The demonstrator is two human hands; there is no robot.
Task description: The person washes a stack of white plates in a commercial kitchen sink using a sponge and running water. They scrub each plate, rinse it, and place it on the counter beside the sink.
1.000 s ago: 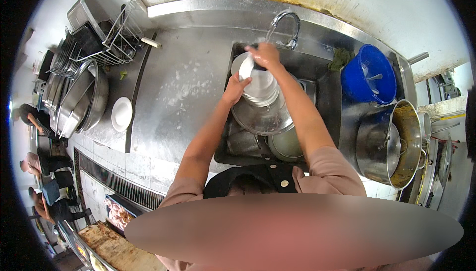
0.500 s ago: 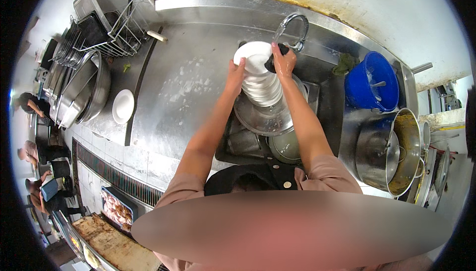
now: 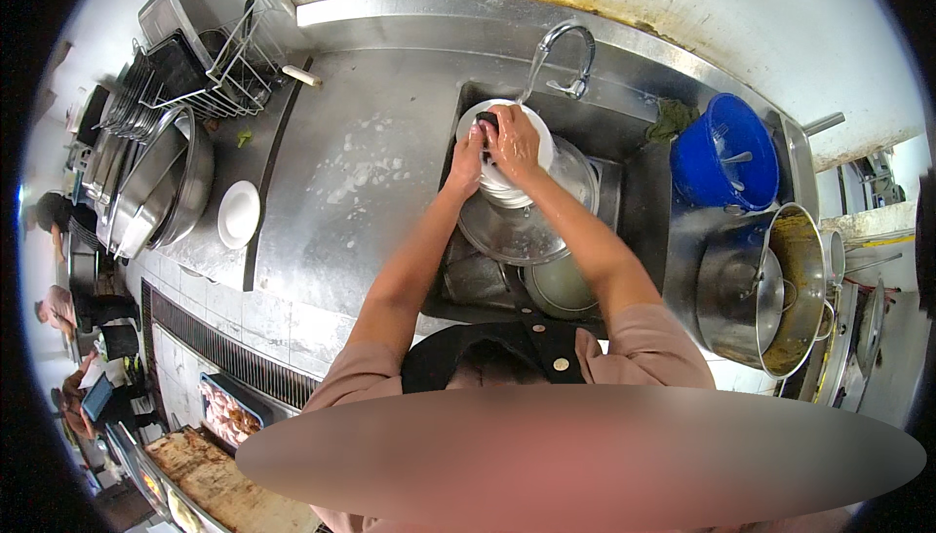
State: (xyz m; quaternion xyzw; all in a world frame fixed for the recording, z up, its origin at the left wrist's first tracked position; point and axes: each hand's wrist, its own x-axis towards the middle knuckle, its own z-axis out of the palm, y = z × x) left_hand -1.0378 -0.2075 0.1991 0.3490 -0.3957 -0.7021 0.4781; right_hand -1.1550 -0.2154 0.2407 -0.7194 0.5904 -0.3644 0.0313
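Over the steel sink (image 3: 624,203), my left hand (image 3: 468,160) grips the left rim of a white plate (image 3: 536,133) that tops a small stack of white plates. My right hand (image 3: 513,143) presses a dark scrubbing pad (image 3: 487,120) onto the plate's face. Just above the plate arches the tap (image 3: 570,45), with a thin stream of water running down toward the plate. A large glass lid (image 3: 522,226) and a round metal pot (image 3: 561,284) lie in the sink under the stack.
A wet steel counter (image 3: 361,192) stretches left, with one white plate (image 3: 238,213) near big metal bowls (image 3: 161,192) and a wire rack of trays (image 3: 195,65). A blue bucket (image 3: 726,153) and a large steel pot (image 3: 770,289) stand right. Other people are at far left.
The plate has been tilted from facing up toward the tap to lying flatter on the stack. My right hand has moved onto its face with the pad.
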